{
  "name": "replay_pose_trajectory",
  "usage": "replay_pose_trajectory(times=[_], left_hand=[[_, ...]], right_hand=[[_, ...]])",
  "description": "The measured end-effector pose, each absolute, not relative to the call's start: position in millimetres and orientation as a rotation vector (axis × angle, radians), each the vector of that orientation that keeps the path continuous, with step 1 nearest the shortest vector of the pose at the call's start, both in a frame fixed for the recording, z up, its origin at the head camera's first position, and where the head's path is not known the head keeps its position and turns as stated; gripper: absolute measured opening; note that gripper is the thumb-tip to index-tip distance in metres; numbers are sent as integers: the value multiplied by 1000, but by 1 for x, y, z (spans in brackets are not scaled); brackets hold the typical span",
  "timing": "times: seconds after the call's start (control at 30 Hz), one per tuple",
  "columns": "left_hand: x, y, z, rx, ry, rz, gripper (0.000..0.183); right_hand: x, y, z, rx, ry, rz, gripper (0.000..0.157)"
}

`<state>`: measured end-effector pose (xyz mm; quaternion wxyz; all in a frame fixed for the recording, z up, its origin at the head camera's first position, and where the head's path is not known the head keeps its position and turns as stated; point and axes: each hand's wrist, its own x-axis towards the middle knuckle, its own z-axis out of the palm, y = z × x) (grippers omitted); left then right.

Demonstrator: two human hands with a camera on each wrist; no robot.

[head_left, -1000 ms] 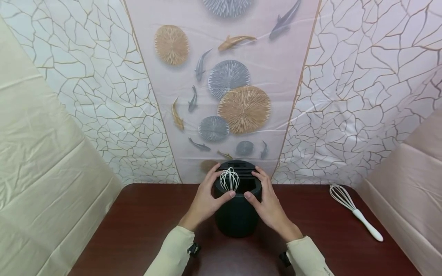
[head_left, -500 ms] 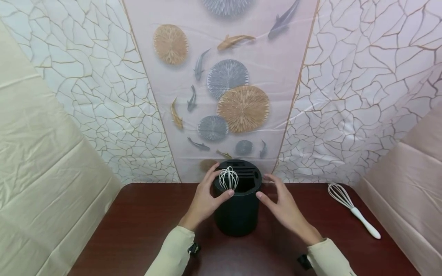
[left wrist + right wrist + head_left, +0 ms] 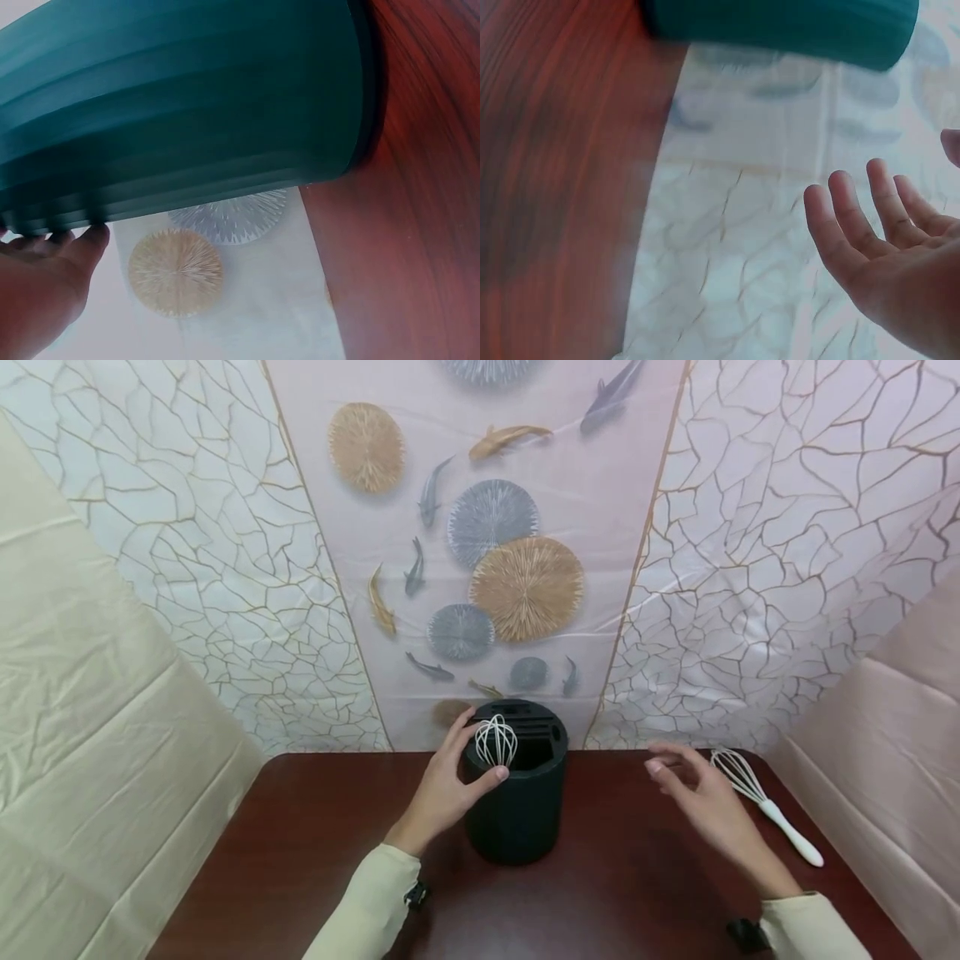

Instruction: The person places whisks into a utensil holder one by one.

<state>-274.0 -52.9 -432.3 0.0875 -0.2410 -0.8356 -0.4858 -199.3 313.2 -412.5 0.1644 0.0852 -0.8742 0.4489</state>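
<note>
A dark green, round utensil holder (image 3: 514, 818) with slots in its top stands upright on the table. Out of its left opening pokes the wire head of a whisk (image 3: 496, 742); the rest of that whisk is hidden inside. My left hand (image 3: 444, 785) holds the holder's left side near the rim, thumb at the front and fingers toward the back. In the left wrist view, fingertips (image 3: 94, 238) touch the holder's ribbed wall. My right hand (image 3: 712, 806) is in the air with loosely bent fingers, holding nothing. It is left of a second whisk (image 3: 787, 831) with a white handle.
The dark red-brown table (image 3: 322, 843) ends at the back against a patterned cloth backdrop (image 3: 465, 568) with fish and round motifs. Pale cloth sides (image 3: 97, 710) slope up at the left and right.
My right hand has let go of the holder and moved right, toward the lying whisk. My left hand has stayed on the holder, which stands in the same place.
</note>
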Motion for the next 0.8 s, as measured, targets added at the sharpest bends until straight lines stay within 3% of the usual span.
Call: replay_pose_trajectory(times=[0.23,0.43,0.63,0.8], left_hand=[[-277,-53,-428,-719,-2541,-1411,73],[-271,-52,-423,-724,-2621,-1389,78],[-267,-56,-408,-696,-2765,-1288,84],[-270,-58,-400,-683,-2778,-1285,87]], right_hand=[[-208,372,-423,187,-2448,1468,33],[-212,417,-435,25,-2486,1519,43],[-215,457,-461,-125,-2329,1714,11],[-222,474,-475,-121,-2112,1938,26]])
